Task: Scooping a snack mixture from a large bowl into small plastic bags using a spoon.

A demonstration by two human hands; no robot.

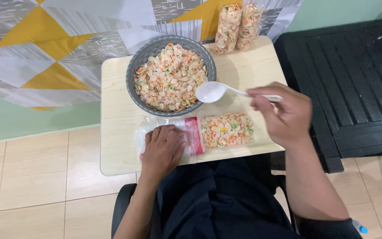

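At tabletop near edge: left hand (163, 148) flat, fingers spread, pressing clear bags (149, 132) | right hand (284, 113) pinching white spoon (217, 91), long axis pointing left, bowl empty at the grey basin (133, 82) rim | filled bag (226, 129) lies between both hands.

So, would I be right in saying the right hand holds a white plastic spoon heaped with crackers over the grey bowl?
Not quite: the head view shows the white plastic spoon empty. The right hand does hold it by the handle over the rim of the grey bowl of crackers.
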